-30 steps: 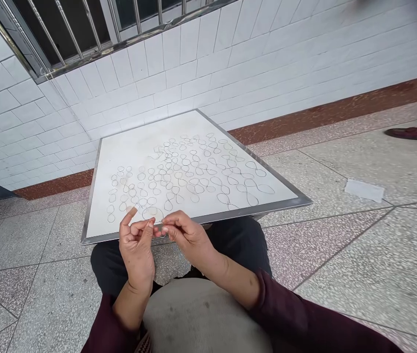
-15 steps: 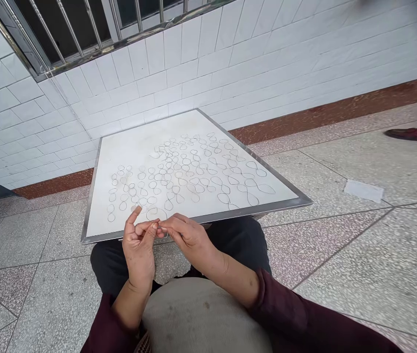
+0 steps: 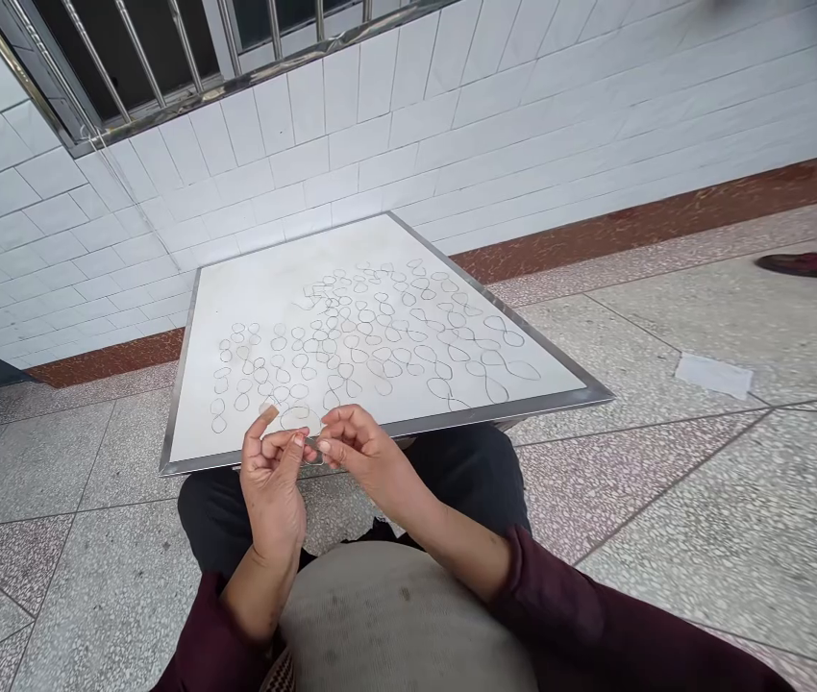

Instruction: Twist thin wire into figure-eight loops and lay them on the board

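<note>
Thumb and index finger of my left hand (image 3: 273, 481) are pinched on a thin wire loop (image 3: 298, 417), just over the near edge of the white board. My right hand (image 3: 372, 461) meets it from the right, its thumb and fingers closed on the same wire. The loop arches up above the fingertips, and a small bit of it shows below them. Many similar thin wire loops (image 3: 439, 389), several twisted into figure-eights, lie spread over the white board (image 3: 250, 279). The exact point where the wire is gripped is hidden by the fingers.
The board has a grey metal rim (image 3: 509, 408) and sits over my knees, its far side near a white tiled wall (image 3: 351, 125). A barred window (image 3: 149, 58) is at upper left. On the speckled floor lies a white paper (image 3: 714, 375); a person's shoe (image 3: 812, 265) is farther right.
My right hand has turned, with its fingers lifting and curling while the thumb stays near the left fingertips. The wire loop between the hands has shifted slightly; the left hand is nearly still.
</note>
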Motion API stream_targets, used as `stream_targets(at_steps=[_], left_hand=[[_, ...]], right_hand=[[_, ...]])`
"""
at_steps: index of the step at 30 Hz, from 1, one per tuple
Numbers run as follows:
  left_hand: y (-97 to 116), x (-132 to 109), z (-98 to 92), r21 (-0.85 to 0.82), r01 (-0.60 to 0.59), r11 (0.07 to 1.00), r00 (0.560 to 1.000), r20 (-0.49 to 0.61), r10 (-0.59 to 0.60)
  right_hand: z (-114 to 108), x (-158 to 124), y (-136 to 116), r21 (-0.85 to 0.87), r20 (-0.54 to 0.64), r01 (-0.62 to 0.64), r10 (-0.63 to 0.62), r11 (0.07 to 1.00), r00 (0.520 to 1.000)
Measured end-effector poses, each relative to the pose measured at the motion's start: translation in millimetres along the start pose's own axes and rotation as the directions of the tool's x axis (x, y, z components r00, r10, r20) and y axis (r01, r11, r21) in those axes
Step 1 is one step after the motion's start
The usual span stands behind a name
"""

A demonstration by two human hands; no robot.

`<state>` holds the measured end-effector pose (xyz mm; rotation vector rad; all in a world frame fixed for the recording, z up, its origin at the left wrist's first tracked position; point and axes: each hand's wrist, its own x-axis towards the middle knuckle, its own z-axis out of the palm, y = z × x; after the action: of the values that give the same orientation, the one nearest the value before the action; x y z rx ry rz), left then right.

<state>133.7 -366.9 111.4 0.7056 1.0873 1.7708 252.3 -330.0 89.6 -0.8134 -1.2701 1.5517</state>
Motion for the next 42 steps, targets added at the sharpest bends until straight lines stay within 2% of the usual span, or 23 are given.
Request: stream_targets(at_steps=[2, 5, 9, 15, 23, 27, 29, 35, 42], left_hand=[[0, 0, -0.3, 0.002, 0.009, 1.0, 1.0, -0.002, -0.009], [-1, 1, -1.8, 0.003, 0.028, 1.0, 1.0, 0.006, -0.028], [-1, 2, -6.4, 0.019, 0.072, 0.997, 0.997, 0.031, -0.073], [0, 5, -12.6, 0.052, 0.119, 0.992, 0.991, 0.058, -0.122], [3, 4, -16.5, 0.214, 0.11, 0.971, 0.981, 0.134, -0.14], [1, 5, -16.8, 0.24, 0.064, 0.969, 0.983, 0.153, -0.103], [0, 4, -15.9, 0.214, 0.049, 0.976, 0.987, 0.14, -0.081], [-2, 2, -15.8, 0.184, 0.078, 0.98, 0.985, 0.137, -0.104], [2, 0, -21.2, 0.196, 0.094, 0.976, 0.976, 0.176, -0.13]], right_hand=[[1, 0, -1, 0.066, 0.034, -0.039, 0.037, 0.997, 0.999], [1, 0, -1, 0.084, 0.019, -0.03, 0.028, 0.996, 0.999], [-1, 1, 0, 0.061, -0.003, -0.023, 0.023, 0.998, 1.0], [-5, 3, 0, 0.013, 0.034, -0.05, 0.049, 0.999, 0.998], [-12, 4, 4, -0.16, 0.053, -0.027, 0.036, 0.987, 0.998], [-13, 3, 4, -0.237, 0.069, -0.03, 0.047, 0.971, 0.996], [-10, 2, 3, -0.218, 0.069, -0.025, 0.041, 0.976, 0.997], [-2, -1, -1, 0.008, 0.104, -0.076, 0.075, 0.997, 0.992], [-6, -1, -5, -0.015, 0.086, -0.074, 0.075, 0.997, 0.993]])
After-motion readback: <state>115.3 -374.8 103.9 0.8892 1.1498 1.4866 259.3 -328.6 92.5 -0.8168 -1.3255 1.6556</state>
